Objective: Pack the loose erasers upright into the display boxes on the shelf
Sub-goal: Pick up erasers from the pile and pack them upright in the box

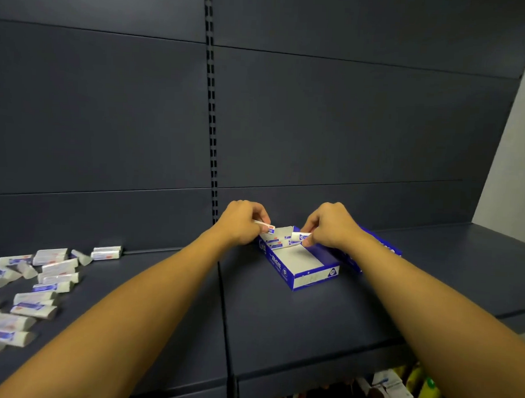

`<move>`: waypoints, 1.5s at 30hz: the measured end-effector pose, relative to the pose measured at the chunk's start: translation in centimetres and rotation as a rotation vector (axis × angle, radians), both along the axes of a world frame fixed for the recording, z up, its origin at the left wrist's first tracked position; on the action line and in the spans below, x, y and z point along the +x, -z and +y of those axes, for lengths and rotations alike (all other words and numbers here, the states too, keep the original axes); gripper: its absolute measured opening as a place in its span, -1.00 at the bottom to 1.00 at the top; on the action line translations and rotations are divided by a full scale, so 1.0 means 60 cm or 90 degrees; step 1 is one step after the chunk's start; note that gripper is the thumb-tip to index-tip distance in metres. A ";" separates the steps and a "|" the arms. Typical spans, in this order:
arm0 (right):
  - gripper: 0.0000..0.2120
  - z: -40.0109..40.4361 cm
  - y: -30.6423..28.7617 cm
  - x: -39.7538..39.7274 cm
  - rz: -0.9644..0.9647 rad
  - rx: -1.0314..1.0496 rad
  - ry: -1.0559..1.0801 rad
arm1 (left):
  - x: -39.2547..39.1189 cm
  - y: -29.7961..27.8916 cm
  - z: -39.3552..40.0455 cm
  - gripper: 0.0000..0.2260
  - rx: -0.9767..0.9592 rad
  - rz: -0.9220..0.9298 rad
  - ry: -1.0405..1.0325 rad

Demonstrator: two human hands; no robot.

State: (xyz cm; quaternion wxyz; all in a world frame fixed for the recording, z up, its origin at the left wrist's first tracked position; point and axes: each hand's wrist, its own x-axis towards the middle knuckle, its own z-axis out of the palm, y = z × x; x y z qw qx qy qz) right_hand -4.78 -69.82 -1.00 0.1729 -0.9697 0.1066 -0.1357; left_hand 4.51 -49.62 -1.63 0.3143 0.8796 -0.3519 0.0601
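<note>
A few white paper-sleeved erasers (276,241) stand at the far end of the blue-and-white cardboard display box (305,268); most of it is bare. Each hand, left (242,225) and right (329,227), pinches one eraser in its fingers, seemingly over that row. Many loose erasers (38,285) remain on the dark shelf (279,326)

Blue-and-white display box (300,268), white erasers (35,282) with blue-red labels, dark navy shelf (280,320).
</note>
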 end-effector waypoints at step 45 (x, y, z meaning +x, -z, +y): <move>-0.76 -0.016 0.091 0.145 0.019 -0.050 -0.170 | 0.046 0.142 -0.091 -0.89 -0.348 -0.072 -0.241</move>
